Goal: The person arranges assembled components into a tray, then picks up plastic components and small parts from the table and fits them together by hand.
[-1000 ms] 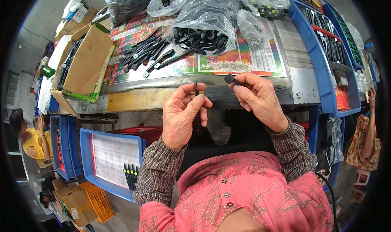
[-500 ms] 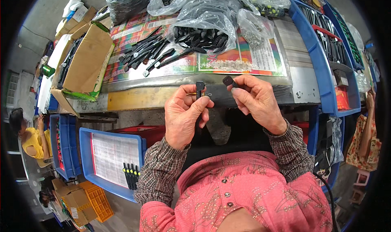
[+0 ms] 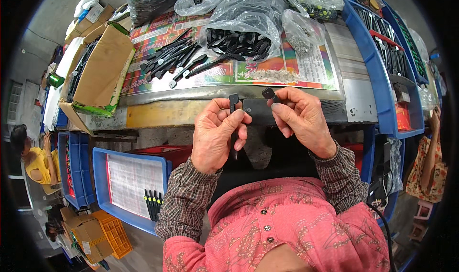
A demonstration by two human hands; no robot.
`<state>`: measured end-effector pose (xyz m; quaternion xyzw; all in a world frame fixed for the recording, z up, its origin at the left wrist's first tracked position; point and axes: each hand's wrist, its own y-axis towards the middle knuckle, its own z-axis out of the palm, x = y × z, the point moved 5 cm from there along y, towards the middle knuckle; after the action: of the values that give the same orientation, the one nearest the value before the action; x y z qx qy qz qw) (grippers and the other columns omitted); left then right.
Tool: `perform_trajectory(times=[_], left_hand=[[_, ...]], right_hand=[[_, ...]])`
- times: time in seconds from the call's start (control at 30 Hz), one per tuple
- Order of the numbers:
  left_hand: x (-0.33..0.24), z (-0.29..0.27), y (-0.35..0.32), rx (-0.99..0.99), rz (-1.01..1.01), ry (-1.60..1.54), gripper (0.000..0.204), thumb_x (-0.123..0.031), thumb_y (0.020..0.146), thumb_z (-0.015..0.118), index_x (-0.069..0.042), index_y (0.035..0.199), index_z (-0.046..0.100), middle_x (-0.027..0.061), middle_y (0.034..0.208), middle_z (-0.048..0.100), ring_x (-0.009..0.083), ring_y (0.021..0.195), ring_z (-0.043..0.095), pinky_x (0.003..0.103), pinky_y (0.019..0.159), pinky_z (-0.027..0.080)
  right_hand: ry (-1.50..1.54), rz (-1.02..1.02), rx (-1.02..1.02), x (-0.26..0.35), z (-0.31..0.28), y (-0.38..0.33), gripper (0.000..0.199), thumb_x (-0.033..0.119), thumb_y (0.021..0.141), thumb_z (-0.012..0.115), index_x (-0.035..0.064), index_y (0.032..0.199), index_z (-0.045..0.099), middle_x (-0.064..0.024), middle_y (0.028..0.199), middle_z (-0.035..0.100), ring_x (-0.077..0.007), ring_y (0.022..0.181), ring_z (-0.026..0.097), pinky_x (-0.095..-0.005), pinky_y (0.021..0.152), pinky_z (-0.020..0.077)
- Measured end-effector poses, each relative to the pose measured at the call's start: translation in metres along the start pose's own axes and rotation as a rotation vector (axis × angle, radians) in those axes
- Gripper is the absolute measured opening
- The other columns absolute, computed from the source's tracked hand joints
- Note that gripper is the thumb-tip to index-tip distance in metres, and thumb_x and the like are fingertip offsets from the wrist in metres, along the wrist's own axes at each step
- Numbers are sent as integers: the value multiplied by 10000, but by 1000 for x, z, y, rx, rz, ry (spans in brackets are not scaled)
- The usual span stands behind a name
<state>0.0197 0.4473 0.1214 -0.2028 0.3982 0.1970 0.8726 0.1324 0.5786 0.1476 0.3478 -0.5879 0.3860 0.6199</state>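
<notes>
My left hand [image 3: 213,133] is closed round a slim black piece [image 3: 233,101], whose flat squarish end sticks up past the thumb; its lower tip shows under the fingers. In my right hand [image 3: 301,117], thumb and forefinger pinch a small black part [image 3: 269,94] with a rounded square end. The two pieces are apart, just over the front edge of the workbench [image 3: 181,119]. Beyond them lies a pile of long black parts [image 3: 179,62], some with grey metal ends. A clear plastic bag [image 3: 244,16] spills black flat pieces [image 3: 239,45] beside that pile.
At lower left a blue tray [image 3: 100,176] holds several black pieces with yellow-green dots [image 3: 153,202]. An open cardboard box [image 3: 107,69] stands on the bench's left. Blue bins [image 3: 361,47] of parts line the right. A small bag of metal bits [image 3: 301,33] lies at the back. Other people sit nearby.
The piece in my left hand has turned slightly, its flat end facing up more and its lower tip showing farther down. My right hand has barely moved.
</notes>
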Motion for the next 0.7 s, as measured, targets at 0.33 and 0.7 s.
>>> perform_trajectory(times=[0.33,0.7], left_hand=[[1,-4,-4,-19,-2,23,185,-61,908,584,-6,1053,482,136,852,608,112,576,566,213,422,434],[-1,3,-14,152,-85,-159,311,-203,991,444,4,1221,473,107,854,601,79,508,441,199,403,340]], right_hand=[[23,1,11,0,3,0,122,60,922,551,-33,1000,556,2,673,534,-27,504,466,-170,432,370],[17,-7,9,-2,1,-2,145,73,919,561,-37,1014,555,4,659,530,-23,495,457,-171,435,360]])
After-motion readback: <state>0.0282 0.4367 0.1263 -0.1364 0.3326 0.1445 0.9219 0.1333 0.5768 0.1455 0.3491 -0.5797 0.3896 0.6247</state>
